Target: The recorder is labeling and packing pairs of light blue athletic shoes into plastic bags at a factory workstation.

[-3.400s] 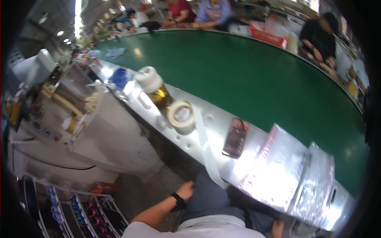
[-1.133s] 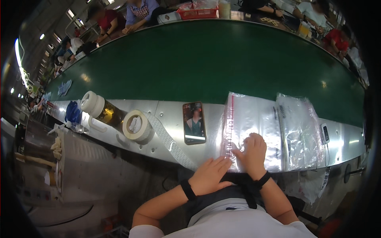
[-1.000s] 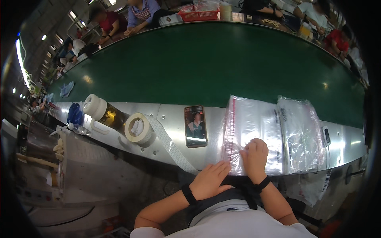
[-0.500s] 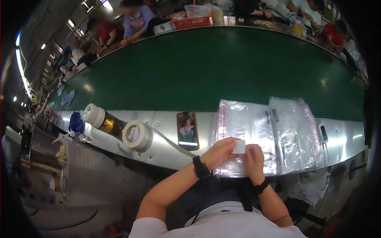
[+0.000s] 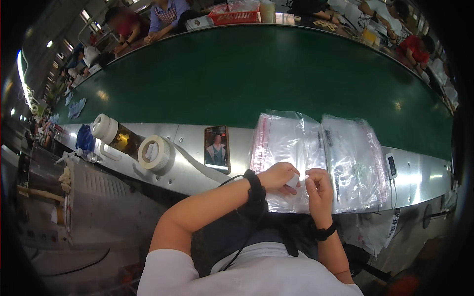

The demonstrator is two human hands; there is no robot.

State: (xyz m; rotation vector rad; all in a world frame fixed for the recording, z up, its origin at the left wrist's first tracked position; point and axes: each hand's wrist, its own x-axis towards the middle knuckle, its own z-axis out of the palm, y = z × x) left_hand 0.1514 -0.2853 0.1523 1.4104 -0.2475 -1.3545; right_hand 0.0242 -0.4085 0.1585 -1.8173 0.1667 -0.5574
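Note:
Between the fingers of my left hand (image 5: pixel 280 176) is a small white square piece (image 5: pixel 293 180), partly hidden by them; whether it is paper or a sticker I cannot tell. Just right of it my right hand (image 5: pixel 320 191) is raised with thumb and forefinger pinched together. Anything in that pinch is too small to make out. Both hands are over a stack of clear plastic bags (image 5: pixel 272 140) with a pinkish edge strip. A second stack of clear bags (image 5: pixel 353 158) lies against it on the right.
Left of the bags lie a phone (image 5: pixel 217 150) with a lit screen, a roll of cream tape (image 5: pixel 165 155) and a bottle of yellowish drink (image 5: pixel 126 140). A small white device (image 5: pixel 391 166) with a cable sits right. Beyond runs a green belt (image 5: pixel 256 79), with people across it.
The white square has tilted and is now more covered by my left fingers. My right hand has come apart from it slightly. The whole view has shifted a little.

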